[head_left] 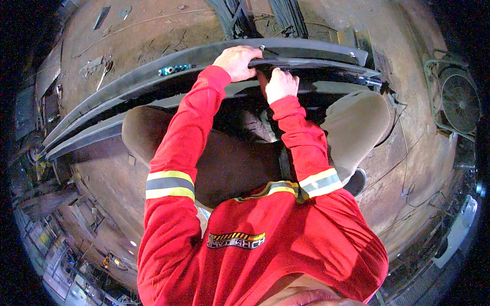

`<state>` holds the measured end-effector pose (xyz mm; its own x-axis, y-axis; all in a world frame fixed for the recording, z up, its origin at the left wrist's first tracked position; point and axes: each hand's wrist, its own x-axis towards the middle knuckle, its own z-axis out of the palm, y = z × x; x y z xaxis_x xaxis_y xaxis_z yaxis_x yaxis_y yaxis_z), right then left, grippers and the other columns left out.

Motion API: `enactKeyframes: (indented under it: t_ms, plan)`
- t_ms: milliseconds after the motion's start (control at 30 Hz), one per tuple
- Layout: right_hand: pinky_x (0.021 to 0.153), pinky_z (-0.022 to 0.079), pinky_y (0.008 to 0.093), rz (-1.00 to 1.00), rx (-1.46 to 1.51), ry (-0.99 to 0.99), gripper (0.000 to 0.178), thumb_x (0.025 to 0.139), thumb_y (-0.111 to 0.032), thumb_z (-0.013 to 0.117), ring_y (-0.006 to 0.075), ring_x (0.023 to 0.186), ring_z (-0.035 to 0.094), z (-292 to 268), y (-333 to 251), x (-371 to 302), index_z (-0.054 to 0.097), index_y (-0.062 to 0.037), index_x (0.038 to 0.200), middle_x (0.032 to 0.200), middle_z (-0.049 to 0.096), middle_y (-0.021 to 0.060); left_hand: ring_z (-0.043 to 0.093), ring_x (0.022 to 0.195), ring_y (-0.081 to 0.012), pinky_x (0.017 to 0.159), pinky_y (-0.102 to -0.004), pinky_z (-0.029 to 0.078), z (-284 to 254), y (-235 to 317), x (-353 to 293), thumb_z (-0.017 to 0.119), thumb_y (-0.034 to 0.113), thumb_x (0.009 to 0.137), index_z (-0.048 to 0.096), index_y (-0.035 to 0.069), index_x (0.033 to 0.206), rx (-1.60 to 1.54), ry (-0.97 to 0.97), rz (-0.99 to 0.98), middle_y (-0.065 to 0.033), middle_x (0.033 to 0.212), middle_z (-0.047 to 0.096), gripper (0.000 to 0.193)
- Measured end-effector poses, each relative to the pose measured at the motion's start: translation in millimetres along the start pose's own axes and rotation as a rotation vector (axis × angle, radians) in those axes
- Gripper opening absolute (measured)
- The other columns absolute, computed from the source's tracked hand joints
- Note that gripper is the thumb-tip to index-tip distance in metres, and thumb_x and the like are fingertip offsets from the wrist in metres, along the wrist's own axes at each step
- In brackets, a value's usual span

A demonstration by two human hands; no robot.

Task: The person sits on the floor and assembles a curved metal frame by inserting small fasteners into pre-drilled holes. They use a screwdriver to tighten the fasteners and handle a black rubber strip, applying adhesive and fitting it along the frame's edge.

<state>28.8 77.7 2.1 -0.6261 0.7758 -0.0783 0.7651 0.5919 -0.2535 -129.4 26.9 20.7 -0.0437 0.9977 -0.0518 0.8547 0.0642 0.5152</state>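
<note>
Long dark metal beams (138, 67), slightly curved in this wide view, run crosswise in front of my knees. My left hand (237, 62) is closed round a beam's raised edge, its fingers on the far side and thumb on the near side. Just right of it, my right hand (279, 84) has its fingers curled down at the dark gap between the beams; what they hold, if anything, is hidden. A small bolt (262, 47) shows on the far beam beside my left fingertips, and another bolt (352, 54) sits near its right end.
A teal cylindrical tool (173, 70) rests on the beams to the left. A shiny metal cylinder (371, 81) lies at their right end. Bundles of dark rods (232, 18) lie beyond. Pliers-like tool (105, 71) is on the floor; a round fan (459, 99) stands far right, with cables nearby.
</note>
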Motion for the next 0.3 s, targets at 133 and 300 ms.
enactKeyframes:
  t_ms: [133,300]
  plan:
    - [0.075,0.042,0.0447,-0.018,0.047,0.082,0.037,0.076,-0.043,0.061,0.0334,0.076,0.062,14.5,8.3,3.7,0.061,-0.0062,0.075,0.076,0.064,0.0178,0.057,0.094,-0.0348,0.082,-0.0426,0.046,2.3,-1.1,0.4,0.063,0.018,0.066,0.058,0.009,0.098,0.008,0.010,-0.004,-0.0143,0.098,0.061,0.034]
    - [0.077,0.042,0.0432,0.005,-0.001,0.014,0.037,0.069,-0.041,0.070,0.0306,0.078,0.063,16.9,4.0,6.3,0.061,-0.0071,0.079,0.077,0.065,0.0167,0.057,0.095,-0.0346,0.084,-0.0426,0.046,0.8,-1.2,1.5,0.063,0.018,0.065,0.059,0.009,0.099,0.019,0.012,0.008,-0.0152,0.099,0.061,0.035]
